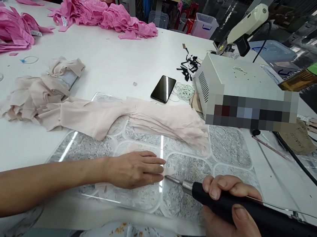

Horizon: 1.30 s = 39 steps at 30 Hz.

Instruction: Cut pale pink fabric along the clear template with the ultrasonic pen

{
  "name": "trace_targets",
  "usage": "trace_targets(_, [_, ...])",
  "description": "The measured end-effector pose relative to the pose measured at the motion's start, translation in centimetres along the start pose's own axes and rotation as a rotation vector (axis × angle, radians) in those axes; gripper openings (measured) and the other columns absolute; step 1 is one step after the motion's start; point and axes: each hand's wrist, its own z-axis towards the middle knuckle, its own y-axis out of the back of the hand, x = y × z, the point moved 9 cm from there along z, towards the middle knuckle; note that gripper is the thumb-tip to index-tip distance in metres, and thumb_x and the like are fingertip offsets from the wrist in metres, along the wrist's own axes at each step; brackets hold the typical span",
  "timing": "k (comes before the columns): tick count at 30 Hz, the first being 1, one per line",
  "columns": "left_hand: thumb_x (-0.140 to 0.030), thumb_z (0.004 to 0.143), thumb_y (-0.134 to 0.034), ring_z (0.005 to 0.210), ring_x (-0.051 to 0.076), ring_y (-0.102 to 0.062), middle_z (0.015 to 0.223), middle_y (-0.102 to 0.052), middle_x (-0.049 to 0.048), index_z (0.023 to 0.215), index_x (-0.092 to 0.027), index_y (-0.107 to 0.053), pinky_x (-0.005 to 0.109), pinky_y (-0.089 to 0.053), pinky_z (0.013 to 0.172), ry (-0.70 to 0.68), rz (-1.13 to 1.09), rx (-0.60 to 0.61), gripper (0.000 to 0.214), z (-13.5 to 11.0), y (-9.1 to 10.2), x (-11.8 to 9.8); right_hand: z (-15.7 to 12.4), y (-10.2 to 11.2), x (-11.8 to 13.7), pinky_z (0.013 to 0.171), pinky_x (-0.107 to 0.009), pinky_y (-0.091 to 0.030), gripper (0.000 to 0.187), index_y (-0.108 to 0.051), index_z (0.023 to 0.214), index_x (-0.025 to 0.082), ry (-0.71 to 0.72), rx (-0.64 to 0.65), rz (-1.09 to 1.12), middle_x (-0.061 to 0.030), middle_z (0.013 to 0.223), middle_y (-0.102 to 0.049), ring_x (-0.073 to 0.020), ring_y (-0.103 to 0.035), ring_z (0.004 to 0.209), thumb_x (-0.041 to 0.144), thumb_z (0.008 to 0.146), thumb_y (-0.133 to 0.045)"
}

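Note:
My left hand [136, 169] lies flat with fingers stretched out, pressing a small pale pink fabric piece [170, 171] onto a glass plate [229, 148] with a grey patterned sheet under it. My right hand [230, 216] is wrapped round a black hot-knife tool [250, 215]. The tool's metal tip [174, 180] touches the edge of the fabric piece just past my left fingertips. A stack of pale pink fabric strips [158, 120] lies across the far side of the plate.
A crumpled beige fabric pile [36, 94] sits at the left. Bright pink fabric heaps [101, 14] lie at the far left. A black phone [163, 89], a white control box [236, 79], a cream handheld tool [248, 22] and black cables [301, 163] are at the right.

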Motion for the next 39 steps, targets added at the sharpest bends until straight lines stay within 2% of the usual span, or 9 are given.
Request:
trace_targets(5, [-0.015,0.102,-0.041,0.125,0.024,-0.056,0.119,-0.068,0.0129,0.115,-0.010,-0.066,0.037,-0.046,0.105,0.016,-0.015,0.011,0.028,-0.1,-0.3,0.1,0.1,0.1,0.0,0.054,-0.033,-0.049,0.007,-0.060,0.083,0.020,0.005,-0.002,-0.006,0.0001,0.077,-0.056,-0.0116,-0.051,0.055,0.022,0.076,-0.059])
trace_targets(9, [-0.019,0.101,-0.045,0.128,0.025,-0.054,0.122,-0.066,0.0132,0.117,-0.013,-0.064,0.038,-0.045,0.107,0.035,-0.091,0.034,0.026,0.0,-0.4,0.4,0.3,1.3,0.1,0.054,-0.033,-0.047,0.011,-0.061,0.082,0.019,0.026,-0.098,-0.008,-0.0003,0.076,-0.056,-0.0113,-0.050,0.054,0.024,0.073,-0.060])
trace_targets(12, [-0.022,0.098,-0.051,0.130,0.026,-0.051,0.125,-0.064,0.0151,0.119,-0.012,-0.063,0.040,-0.046,0.106,0.030,-0.155,0.033,0.026,0.1,0.5,0.4,0.4,2.0,0.5,0.055,-0.032,-0.046,0.011,-0.061,0.081,0.019,0.063,-0.157,-0.019,-0.0003,0.076,-0.057,-0.0110,-0.050,0.054,0.023,0.071,-0.060])
trace_targets(15, [-0.021,0.099,-0.049,0.130,0.026,-0.051,0.123,-0.064,0.0153,0.119,-0.013,-0.061,0.040,-0.046,0.105,0.061,-0.160,0.016,0.025,-0.4,1.9,0.5,0.3,1.8,0.5,0.055,-0.033,-0.047,0.010,-0.060,0.080,0.020,0.064,-0.138,-0.024,0.0003,0.075,-0.057,-0.0110,-0.050,0.054,0.023,0.071,-0.061])
trace_targets(19, [-0.016,0.099,-0.043,0.114,0.024,-0.059,0.107,-0.067,0.0128,0.118,-0.014,-0.060,0.039,-0.049,0.097,0.137,-0.118,0.019,0.026,-2.4,2.9,0.2,0.2,1.6,0.5,0.056,-0.034,-0.049,0.009,-0.059,0.082,0.020,0.069,-0.112,-0.029,0.0003,0.075,-0.057,-0.0116,-0.050,0.056,0.024,0.073,-0.062])
trace_targets(24, [-0.013,0.098,-0.047,0.097,0.022,-0.061,0.097,-0.066,0.0109,0.116,-0.011,-0.061,0.035,-0.050,0.086,0.228,-0.045,0.049,0.023,-4.0,2.6,-0.8,0.8,2.2,1.0,0.058,-0.037,-0.049,0.012,-0.059,0.082,0.020,0.125,-0.121,-0.074,-0.0003,0.078,-0.058,-0.0129,-0.051,0.056,0.021,0.071,-0.062])
trace_targets(28, [-0.013,0.098,-0.047,0.088,0.018,-0.061,0.091,-0.067,0.0088,0.109,-0.011,-0.064,0.031,-0.049,0.082,0.224,-0.046,0.081,0.020,-2.6,2.2,-1.3,1.5,2.8,1.3,0.058,-0.037,-0.047,0.014,-0.059,0.081,0.021,0.151,-0.154,-0.099,-0.0002,0.077,-0.058,-0.0139,-0.051,0.055,0.018,0.068,-0.058])
trace_targets(32, [-0.013,0.097,-0.051,0.080,0.015,-0.061,0.087,-0.067,0.0067,0.102,-0.012,-0.067,0.028,-0.048,0.077,0.221,-0.051,0.058,0.017,-0.5,2.4,-0.1,1.8,3.1,1.0,0.057,-0.035,-0.046,0.014,-0.059,0.079,0.021,0.125,-0.210,-0.094,0.0003,0.076,-0.057,-0.0131,-0.050,0.054,0.020,0.065,-0.058])
trace_targets(39, [-0.021,0.097,-0.054,0.097,0.019,-0.061,0.109,-0.067,0.0111,0.105,-0.014,-0.067,0.032,-0.046,0.088,0.098,-0.125,0.122,0.017,1.7,1.1,1.5,1.8,3.5,0.7,0.057,-0.035,-0.048,0.012,-0.060,0.079,0.020,0.106,-0.210,-0.073,0.0000,0.077,-0.058,-0.0125,-0.051,0.055,0.021,0.067,-0.060])
